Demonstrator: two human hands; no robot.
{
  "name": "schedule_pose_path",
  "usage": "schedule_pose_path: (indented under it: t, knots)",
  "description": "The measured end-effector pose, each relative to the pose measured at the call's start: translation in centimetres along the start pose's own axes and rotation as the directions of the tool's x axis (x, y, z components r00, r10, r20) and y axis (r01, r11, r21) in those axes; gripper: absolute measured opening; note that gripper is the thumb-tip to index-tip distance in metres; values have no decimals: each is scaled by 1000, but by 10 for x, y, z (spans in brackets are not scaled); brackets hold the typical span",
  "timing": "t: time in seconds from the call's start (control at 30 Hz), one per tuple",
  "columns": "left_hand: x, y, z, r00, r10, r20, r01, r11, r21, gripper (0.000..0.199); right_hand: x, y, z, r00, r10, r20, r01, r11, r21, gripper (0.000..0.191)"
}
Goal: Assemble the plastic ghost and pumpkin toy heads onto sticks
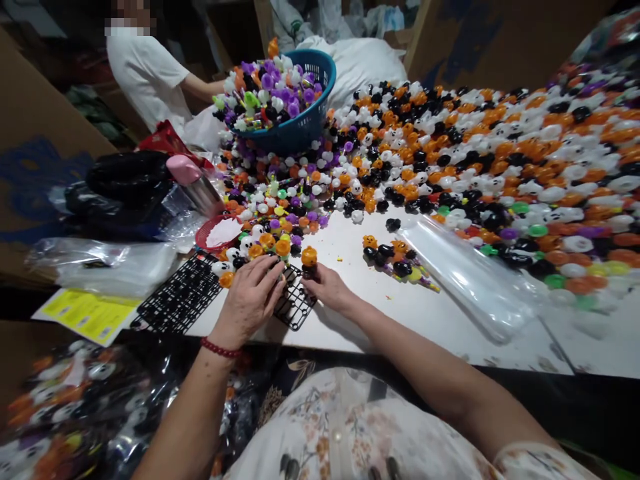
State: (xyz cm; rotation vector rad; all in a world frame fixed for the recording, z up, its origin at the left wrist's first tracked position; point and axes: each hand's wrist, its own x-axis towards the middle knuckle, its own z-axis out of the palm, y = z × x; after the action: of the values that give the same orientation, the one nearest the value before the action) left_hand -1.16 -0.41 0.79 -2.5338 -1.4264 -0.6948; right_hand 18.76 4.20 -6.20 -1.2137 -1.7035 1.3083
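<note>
My right hand (325, 288) pinches an orange-topped piece (309, 257) upright above the black grid (299, 311), apparently for control. My left hand (251, 291) half-curls at the grid's left; hold undeterminable.

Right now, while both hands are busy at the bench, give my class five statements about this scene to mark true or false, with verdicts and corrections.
1. The left hand has a red bead bracelet at its wrist. True.
2. The large basket heaped with small pieces is yellow. False: it is blue.
3. The right hand holds an orange-topped piece. True.
4. The pink-lidded bottle is at the picture's right edge. False: it is left of centre, beyond the left hand.
5. The co-worker's sleeve is black. False: it is white.
</note>
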Motion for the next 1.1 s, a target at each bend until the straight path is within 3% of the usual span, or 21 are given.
schedule_pose_path:
  t: [0.17,0.43,0.7,0.83,0.97,1.03,1.1]
  knots:
    - [0,1,-2,1000,8,-11,-8,1000,-10,40,24,2,23,995,-88,38,87,996,26,18]
    - [-1,0,-2,1000,-7,1,7,1000,-8,42,28,-10,20,967,-203,153,238,934,-267,17]
    - [5,-2,-5,1000,22,15,-23,999,23,55,45,-8,20,935,-218,281,317,868,-381,18]
    - [14,-6,-4,992,100,71,-105,992,68,58,45,-11,21,918,-219,330,350,839,-417,15]
    - [18,-9,3,985,155,80,-159,986,56,54,22,-5,0,935,-255,244,342,826,-447,22]
    - [17,-9,5,988,138,70,-142,988,52,53,0,4,-26,946,-297,130,322,815,-483,26]
    - [15,-10,5,990,126,63,-129,991,46,52,-25,17,-61,955,-291,-50,201,764,-614,17]
